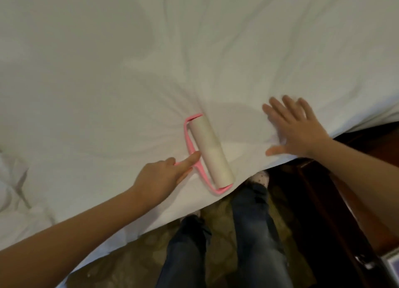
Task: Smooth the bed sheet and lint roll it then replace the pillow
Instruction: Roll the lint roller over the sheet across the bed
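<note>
Wrinkles fan across the white bed sheet from the lint roller, which lies on it near the bed's edge. The left hand grips its pink handle, index finger stretched forward. The right hand, blurred, seems to press flat on the sheet nearby, fingers spread, holding nothing.

The bed fills most of my view, its white sheet creased, with folds fanning out from the near edge. A roller in a pink frame lies on the sheet close to that edge. Bunched white bedding sits at far left.
</note>
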### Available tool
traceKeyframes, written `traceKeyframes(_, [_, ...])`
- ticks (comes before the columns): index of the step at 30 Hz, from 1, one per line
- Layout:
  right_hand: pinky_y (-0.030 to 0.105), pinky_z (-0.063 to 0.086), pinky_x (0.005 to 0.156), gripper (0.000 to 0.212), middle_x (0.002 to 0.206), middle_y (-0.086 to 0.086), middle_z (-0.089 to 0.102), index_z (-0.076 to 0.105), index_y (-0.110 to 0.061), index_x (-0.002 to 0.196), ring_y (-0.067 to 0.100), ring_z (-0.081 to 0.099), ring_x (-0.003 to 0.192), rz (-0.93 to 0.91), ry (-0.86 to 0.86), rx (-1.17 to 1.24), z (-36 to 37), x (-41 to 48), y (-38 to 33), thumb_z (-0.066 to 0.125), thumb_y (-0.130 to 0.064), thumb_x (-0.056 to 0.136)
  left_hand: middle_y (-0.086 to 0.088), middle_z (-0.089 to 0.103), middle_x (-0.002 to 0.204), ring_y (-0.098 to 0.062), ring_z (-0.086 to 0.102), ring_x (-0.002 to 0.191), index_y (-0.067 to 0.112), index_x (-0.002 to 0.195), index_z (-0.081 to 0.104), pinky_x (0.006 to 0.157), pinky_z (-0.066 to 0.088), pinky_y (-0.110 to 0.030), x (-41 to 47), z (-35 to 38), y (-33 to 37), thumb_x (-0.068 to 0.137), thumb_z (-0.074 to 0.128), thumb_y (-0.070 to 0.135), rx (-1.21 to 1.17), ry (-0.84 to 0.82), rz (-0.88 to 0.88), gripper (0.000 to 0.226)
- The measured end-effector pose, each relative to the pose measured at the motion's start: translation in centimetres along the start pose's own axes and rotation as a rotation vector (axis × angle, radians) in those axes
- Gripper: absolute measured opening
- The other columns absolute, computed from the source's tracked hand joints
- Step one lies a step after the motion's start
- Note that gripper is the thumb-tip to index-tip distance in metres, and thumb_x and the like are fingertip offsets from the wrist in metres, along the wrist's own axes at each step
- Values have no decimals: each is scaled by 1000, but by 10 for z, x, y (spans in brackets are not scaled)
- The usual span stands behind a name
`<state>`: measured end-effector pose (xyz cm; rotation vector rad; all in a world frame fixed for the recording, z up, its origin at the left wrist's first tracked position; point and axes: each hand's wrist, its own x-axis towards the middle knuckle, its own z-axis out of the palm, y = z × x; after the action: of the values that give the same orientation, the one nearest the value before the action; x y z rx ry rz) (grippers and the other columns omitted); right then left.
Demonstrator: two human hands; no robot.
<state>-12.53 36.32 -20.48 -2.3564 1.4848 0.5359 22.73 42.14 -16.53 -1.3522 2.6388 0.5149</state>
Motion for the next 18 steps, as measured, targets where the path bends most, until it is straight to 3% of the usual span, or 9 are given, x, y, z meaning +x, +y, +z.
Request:
traceKeyframes(3, [39,-4,113,112,150,17,33,5,-15,153,34,21,137,-77,-40,-60,-5,9,57,13,-88,68,1,30,51,-16,34,28,29,134,36,29,24,-21,57,7,36,81,68,27,4,44,16,62])
traceKeyframes(5, [41,-1,113,114,150,16,32,8,-15,151,34,20,137,-117,-34,-79,-4,19,87,10,-91,67,-1,35,50,-17,36,29,30,135,35,29,29,-21,98,9,66,73,79,22,19,77,14,76])
traceKeyframes(9, [44,5,111,115,151,17,29,7,-15,151,35,19,137,-147,-85,-72,-14,21,141,5,-93,67,-4,44,55,-22,44,35,33,138,30,30,37,-25,125,5,90,82,64,23,-12,55,-6,65])
traceKeyframes(12, [41,0,112,116,153,16,22,0,-16,153,35,18,138,-197,-74,-68,-8,24,169,9,-93,67,0,41,55,-19,41,34,34,138,29,36,15,-18,85,-16,62,80,40,29,53,-78,-79,59])
traceKeyframes(15, [40,-3,113,115,151,18,21,-2,-16,152,36,19,136,-226,-59,-27,-1,29,174,7,-93,66,3,24,55,-17,28,32,33,139,29,39,11,-15,58,-34,47,79,38,27,72,-127,-118,61])
traceKeyframes(18, [38,-7,114,115,150,15,18,-8,-17,151,31,10,140,-258,-53,15,2,32,173,5,-93,65,0,36,49,-21,38,29,30,133,38,37,16,-18,88,-27,71,80,38,30,95,-105,-96,53])
